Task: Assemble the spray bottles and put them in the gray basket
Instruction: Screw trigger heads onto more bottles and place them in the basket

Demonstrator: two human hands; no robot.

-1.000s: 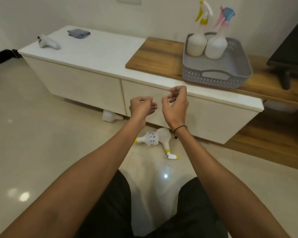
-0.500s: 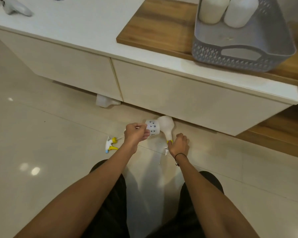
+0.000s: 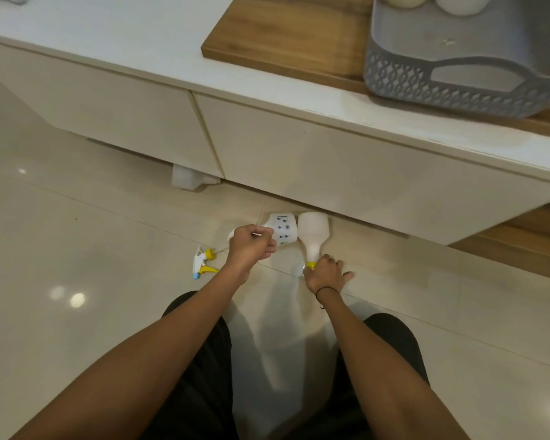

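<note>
My left hand [image 3: 251, 246] grips the labelled bottle [image 3: 283, 233] lying on the floor, fingers curled round its neck. My right hand [image 3: 326, 274] holds the plain bottle [image 3: 313, 231] at its yellow collar, probably to lift both. A loose spray head [image 3: 204, 263] lies left; gray basket [image 3: 458, 81] waits far right on the surface.

The gray basket [image 3: 451, 87] has a lattice of looping cut-outs along its wall, and the bases of two white bottles [image 3: 426, 0] show inside it. It sits on a brown wood-grain board [image 3: 286, 39] laid over the white surface [image 3: 108, 36] of a cream-fronted cabinet [image 3: 346, 173]. On the glossy beige tiled floor [image 3: 77, 312] lie a plain white bottle [image 3: 312, 233] with a yellow collar [image 3: 311, 265] and a second white bottle [image 3: 281, 231] whose label is printed with small black symbols. The loose spray head [image 3: 204, 262] is white with yellow parts and a blue tip. A black band [image 3: 326, 289] circles one wrist, and the person's shorts [image 3: 200, 392] are black.
</note>
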